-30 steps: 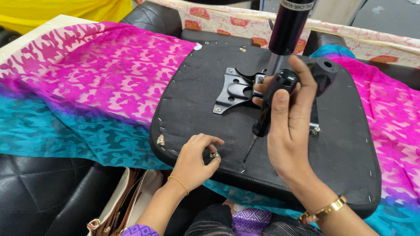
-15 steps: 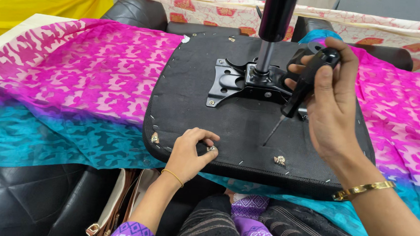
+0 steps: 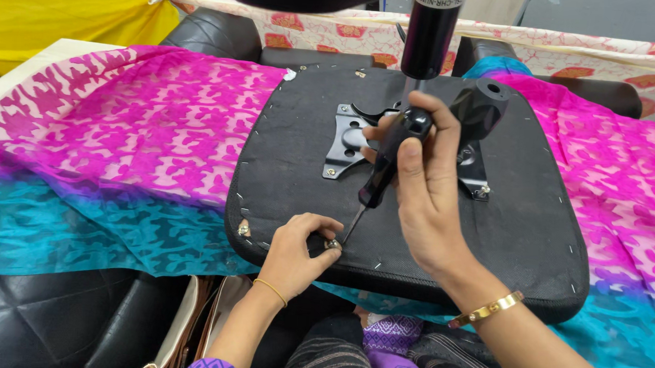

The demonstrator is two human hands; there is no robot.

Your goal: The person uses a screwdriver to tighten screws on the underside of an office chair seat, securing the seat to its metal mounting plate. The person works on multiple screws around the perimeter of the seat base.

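— Gripped tight, was it? What did the right hand (image 3: 428, 189) have?

— It was wrapped round the black handle of a screwdriver (image 3: 385, 167), thumb along the top, with the shaft slanting down and to the left. The tip came down right at the screw (image 3: 332, 244) near the front edge of the seat base.

— And the left hand (image 3: 298, 253)?

— It was pinching that small screw between thumb and forefinger, fingers narrowed around it, resting on the black seat base (image 3: 534, 239). A thin bangle sat on that wrist, and a gold bracelet (image 3: 485, 310) on the right one.

— Where did the seat base lie?

— Upside down on a pink and turquoise patterned cloth (image 3: 120, 158), its front edge towards the person's lap. A metal mounting plate (image 3: 348, 144) was fixed at its middle, and a black cylinder (image 3: 431, 33) rose from there towards the camera. A black knob (image 3: 481, 110) stuck up just behind the right hand's fingers.

— Anything else around?

— A second screw (image 3: 244, 229) sat at the near left corner of the base. Yellow cloth (image 3: 60, 6) lay at the far left, and a black quilted cushion (image 3: 44, 318) at the near left, with a tan bag (image 3: 193, 319) beside it.
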